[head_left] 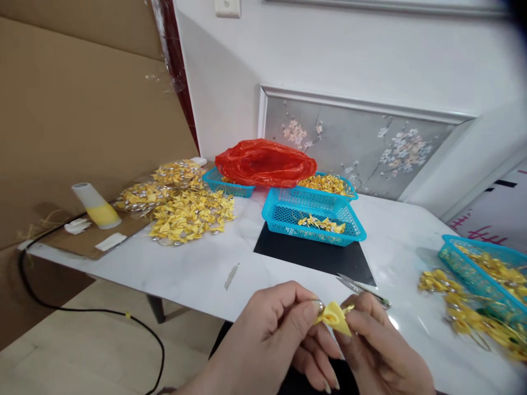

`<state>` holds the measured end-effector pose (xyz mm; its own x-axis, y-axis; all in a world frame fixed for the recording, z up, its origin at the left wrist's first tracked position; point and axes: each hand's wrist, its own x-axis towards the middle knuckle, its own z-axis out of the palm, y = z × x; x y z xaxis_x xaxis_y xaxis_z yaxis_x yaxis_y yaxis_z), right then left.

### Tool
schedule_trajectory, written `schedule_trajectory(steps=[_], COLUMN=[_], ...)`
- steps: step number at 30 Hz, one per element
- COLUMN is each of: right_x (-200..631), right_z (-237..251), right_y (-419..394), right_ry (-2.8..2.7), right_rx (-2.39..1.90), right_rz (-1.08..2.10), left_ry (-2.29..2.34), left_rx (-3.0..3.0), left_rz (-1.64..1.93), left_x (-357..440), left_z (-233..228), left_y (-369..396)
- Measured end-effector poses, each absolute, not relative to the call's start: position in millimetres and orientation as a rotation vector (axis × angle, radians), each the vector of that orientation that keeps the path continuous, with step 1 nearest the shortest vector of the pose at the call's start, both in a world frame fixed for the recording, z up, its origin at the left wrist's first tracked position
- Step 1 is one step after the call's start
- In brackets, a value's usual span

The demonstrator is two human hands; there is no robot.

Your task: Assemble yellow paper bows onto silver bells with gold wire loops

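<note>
A yellow ribbon bow [334, 316] with a small silvery bell-like bead is held up over the table's front edge. My left hand [280, 329] pinches it at the bead end, thumb against forefinger, the other fingers loosely curled below. On the other side, my right hand [382, 340] is closed on the bow's right end, where a bit of gold cord shows between thumb and forefinger. Just behind the right hand lie metal scissors [357, 286], partly hidden by it.
Ahead, a blue basket [269, 219] with a few bows stands on a black mat [284, 249]. Bow piles [189, 216] lie left, near a cone-shaped holder [95, 206]. A red plastic bag [263, 164] rests on baskets behind. Another filled basket [453, 258] and loose bows [461, 310] are right.
</note>
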<state>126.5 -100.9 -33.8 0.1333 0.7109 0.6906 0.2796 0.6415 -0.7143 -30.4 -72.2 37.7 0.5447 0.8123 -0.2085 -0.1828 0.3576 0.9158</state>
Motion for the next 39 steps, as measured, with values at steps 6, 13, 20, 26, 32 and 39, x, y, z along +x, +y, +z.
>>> schedule_trajectory(steps=[6, 13, 20, 26, 32, 39], right_x=[128.3, 114.9, 118.1, 116.8, 113.7, 116.9], right_z=[-33.6, -31.9, -29.9, -31.6, -33.6, -32.8], right_y=[-100.1, -104.7, -105.5, -105.2, -105.0, -105.2], right_ry=[-1.479, -1.363, -1.374, -1.309, -1.295, -1.411], right_rx=[-0.876, -0.930, -0.971, -0.956, -0.858, -0.917], right_rz=[0.414, 0.441, 0.424, 0.481, 0.449, 0.324], left_ry=[0.740, 0.718, 0.692, 0.685, 0.748, 0.757], left_rx=[0.992, 0.955, 0.957, 0.957, 1.005, 1.074], left_rz=[0.727, 0.720, 0.725, 0.711, 0.720, 0.735], left_x=[-29.1, -29.9, -28.7, -29.5, -29.5, -30.3], left_z=[37.6, 37.9, 35.5, 38.8, 41.5, 39.0], left_y=[-70.9, -73.2, -73.1, -72.1, -72.4, -73.3])
